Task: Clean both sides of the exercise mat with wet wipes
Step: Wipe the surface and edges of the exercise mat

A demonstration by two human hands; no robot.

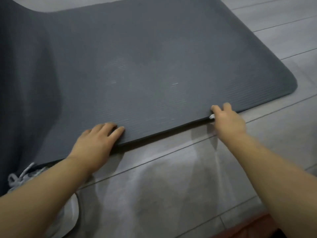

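A dark grey ribbed exercise mat (145, 66) is spread over a grey tiled floor (171, 186), with its far left part bulged up in a soft fold and its right end lying flat with rounded corners. The near long edge is held slightly off the tiles, and a thin shadow is cast beneath it. The left hand (96, 143) is laid on that edge, fingers fairly straight on top of the mat; the thumb is hidden, so whether the edge is gripped or only pressed cannot be told. The edge is gripped further right by the right hand (228, 121), fingers curled over the top, and a small white scrap, seemingly a wet wipe (212, 116), is seen poking out beside the thumb. A pale laced sneaker (18, 177) is partly covered by the mat's near left edge.
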